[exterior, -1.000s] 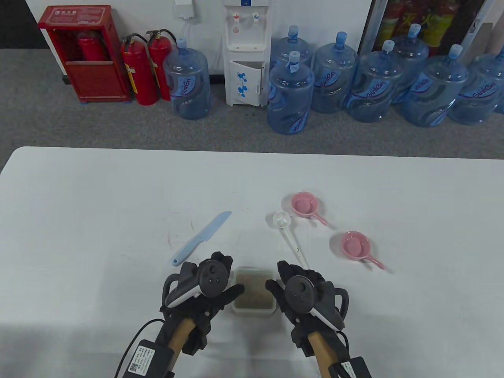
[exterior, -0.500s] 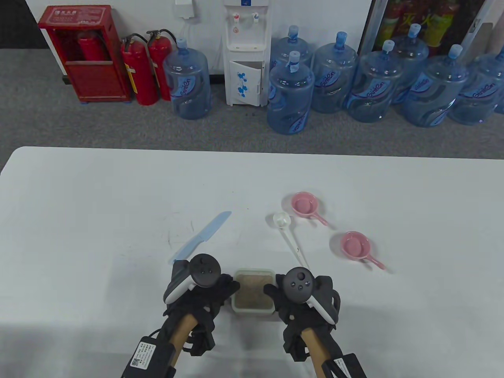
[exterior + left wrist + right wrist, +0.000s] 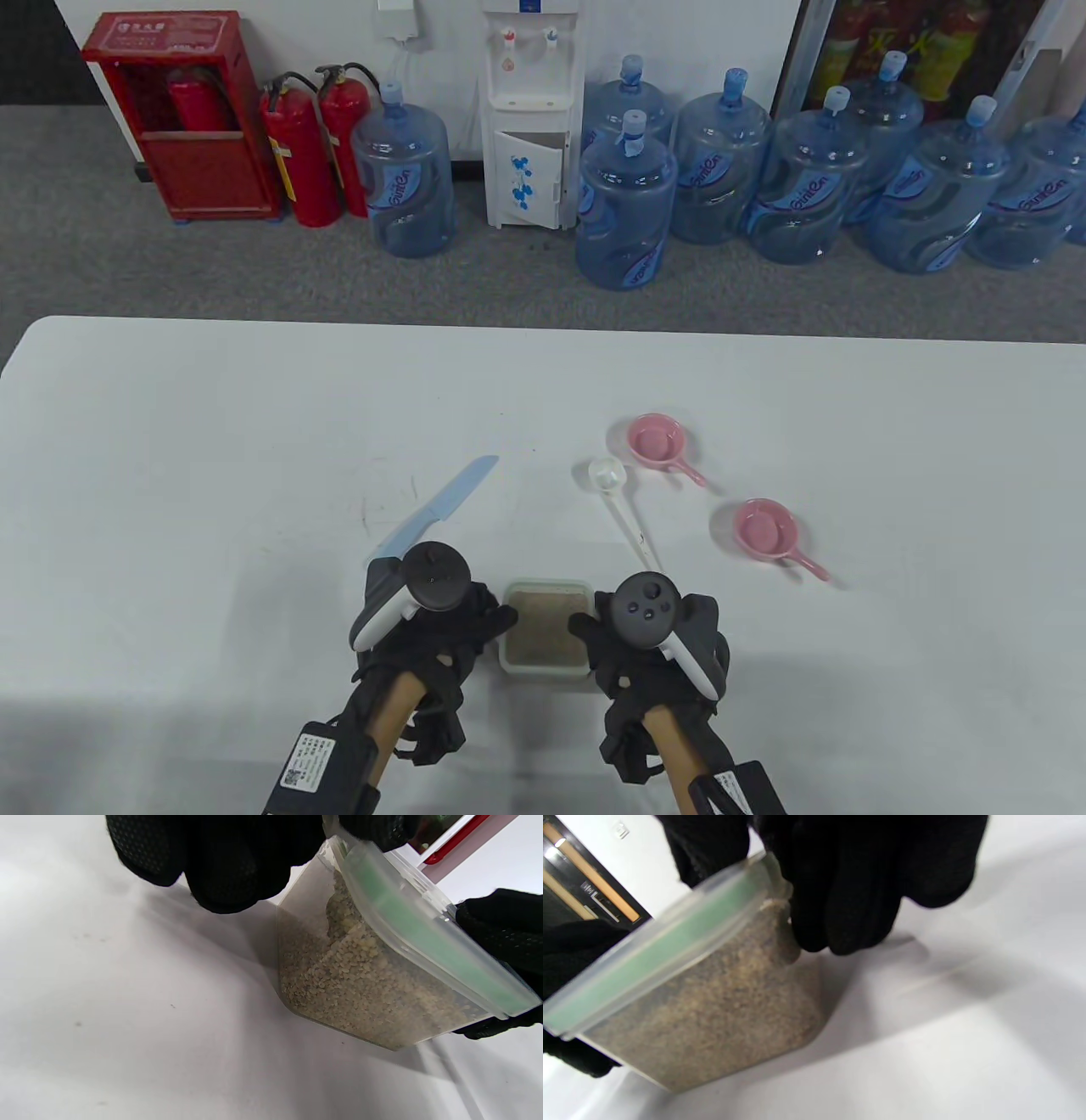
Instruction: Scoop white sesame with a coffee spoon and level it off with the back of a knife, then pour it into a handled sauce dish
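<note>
Both hands were closed on the clear plastic sesame box (image 3: pixel 545 626), which sat on the white bench (image 3: pixel 212 441) directly between them: the left hand (image 3: pixel 441 624) gripped its left wall with curled fingers (image 3: pixel 229 861) hanging over the rim, and the right hand (image 3: pixel 632 645) gripped the opposite wall, its fingers (image 3: pixel 857 887) wrapped over the green-sealed edge. The white sesame (image 3: pixel 360 984) filled the box most of the way up and was banked unevenly against the wall, so it probably would shift like sand when tipped; the box looked light, thin-walled and smooth, likely to skid on the bench unless one hand steadied it by the side walls below the rim. Whether a lid was on the box could not be told for certain. The coffee spoon (image 3: pixel 624 514) lay just beyond the right hand, bowl away and long thin handle end nearest; it seemed stiff, very light plastic, best pinched far down the handle so the bowl stayed level. The pale blue knife (image 3: pixel 433 514) lay just beyond the left hand, handle end nearest, and looked light and rigid; taking it by the handle would leave the straight back free for levelling. Two pink handled sauce dishes (image 3: pixel 657 443) (image 3: pixel 768 531) stood farther out past the right hand, small and probably easy to nudge.
</note>
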`<state>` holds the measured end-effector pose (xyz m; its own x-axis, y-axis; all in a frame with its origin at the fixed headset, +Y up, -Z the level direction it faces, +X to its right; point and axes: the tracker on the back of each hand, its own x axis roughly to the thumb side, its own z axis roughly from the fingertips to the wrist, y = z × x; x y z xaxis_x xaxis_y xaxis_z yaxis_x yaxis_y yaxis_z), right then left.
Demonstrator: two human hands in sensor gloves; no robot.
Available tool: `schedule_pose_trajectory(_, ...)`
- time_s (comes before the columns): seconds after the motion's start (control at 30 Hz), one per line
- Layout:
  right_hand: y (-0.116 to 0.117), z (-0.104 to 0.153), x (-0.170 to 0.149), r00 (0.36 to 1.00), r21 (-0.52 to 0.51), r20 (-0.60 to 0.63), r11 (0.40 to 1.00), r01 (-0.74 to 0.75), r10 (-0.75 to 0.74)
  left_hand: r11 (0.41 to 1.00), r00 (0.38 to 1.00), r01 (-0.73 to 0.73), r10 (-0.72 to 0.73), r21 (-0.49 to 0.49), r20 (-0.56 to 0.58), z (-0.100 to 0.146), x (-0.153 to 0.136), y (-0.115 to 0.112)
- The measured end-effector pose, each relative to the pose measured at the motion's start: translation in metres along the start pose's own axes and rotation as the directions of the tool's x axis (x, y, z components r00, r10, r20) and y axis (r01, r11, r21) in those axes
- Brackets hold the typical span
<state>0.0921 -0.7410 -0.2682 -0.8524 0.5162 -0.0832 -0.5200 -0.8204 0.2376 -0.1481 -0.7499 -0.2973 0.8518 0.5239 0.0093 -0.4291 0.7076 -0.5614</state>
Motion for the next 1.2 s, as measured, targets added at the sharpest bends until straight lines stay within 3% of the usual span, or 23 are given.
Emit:
schedule_pose_trajectory(0.23,0.002,-0.006,-0.006,0.995,0.073,-0.019,0.992,0.103,-0.102,1.0,1.0,-0.001,0.001,0.001,-0.016,0.002,0.001,-0.001)
schedule_pose_trajectory(0.4,0.004,-0.009,-0.014,0.978,0.157,-0.058,0.965,0.208,-0.201,0.996,0.998,0.052,-0.05,0.07,-0.038,0.007,0.005,-0.002)
schedule_pose_trajectory(0.5,0.0,-0.008,-0.012,0.983,0.05,-0.04,0.982,0.182,-0.18,0.988,0.995,0.094,-0.089,0.126,-0.051,0.011,0.011,-0.004)
schedule_pose_trajectory(0.53,0.0,-0.005,-0.011,0.987,0.052,-0.012,0.986,0.161,-0.16,0.976,0.989,0.139,-0.129,0.167,-0.065,0.014,0.014,-0.005)
schedule_pose_trajectory(0.63,-0.002,0.002,-0.007,0.996,-0.086,0.019,0.993,0.086,-0.085,0.926,0.96,0.276,-0.255,0.256,-0.115,0.02,0.022,-0.006)
schedule_pose_trajectory(0.7,-0.004,0.009,0.0,0.998,-0.194,0.046,0.98,-0.031,0.041,0.879,0.932,0.362,-0.338,0.31,-0.132,0.025,0.028,-0.008)
schedule_pose_trajectory(0.77,-0.007,0.014,0.007,0.988,-0.236,0.068,0.964,-0.122,0.142,0.862,0.923,0.384,-0.366,0.33,-0.118,0.027,0.031,-0.01)
schedule_pose_trajectory(0.93,-0.008,0.021,0.013,0.966,-0.244,0.115,0.95,-0.197,0.23,0.877,0.943,0.327,-0.325,0.352,-0.066,0.033,0.035,-0.01)
schedule_pose_trajectory(1.07,-0.007,0.022,0.014,0.964,-0.245,0.121,0.949,-0.201,0.235,0.853,0.931,0.355,-0.36,0.383,-0.06,0.035,0.037,-0.011)
schedule_pose_trajectory(1.2,-0.007,0.021,0.013,0.964,-0.239,0.129,0.951,-0.197,0.233,0.878,0.926,0.347,-0.377,0.328,0.028,0.03,0.04,-0.016)
